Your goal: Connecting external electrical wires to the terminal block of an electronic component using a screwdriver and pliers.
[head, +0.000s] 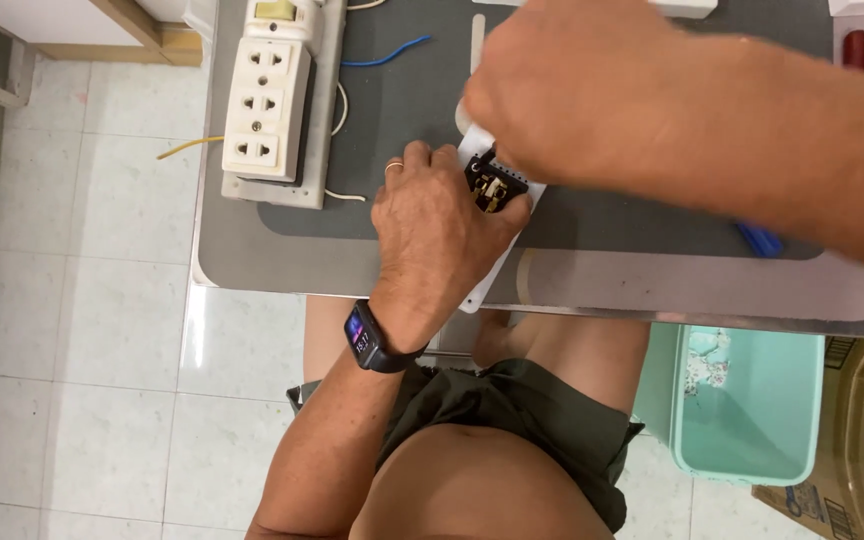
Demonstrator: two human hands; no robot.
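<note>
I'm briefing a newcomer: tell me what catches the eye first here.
Both hands meet mid-table: the left hand presses a white plate with a black socket module, the right hand reaching in from above. A cream three-outlet power strip lies at the table's far left, a mint bin on the floor.

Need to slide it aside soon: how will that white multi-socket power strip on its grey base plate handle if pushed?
The white multi-socket power strip looks rigid and blocky, so it should probably slide flat, not tip. Its thin white wires may drag or snag. The grey table looks smooth.
</note>
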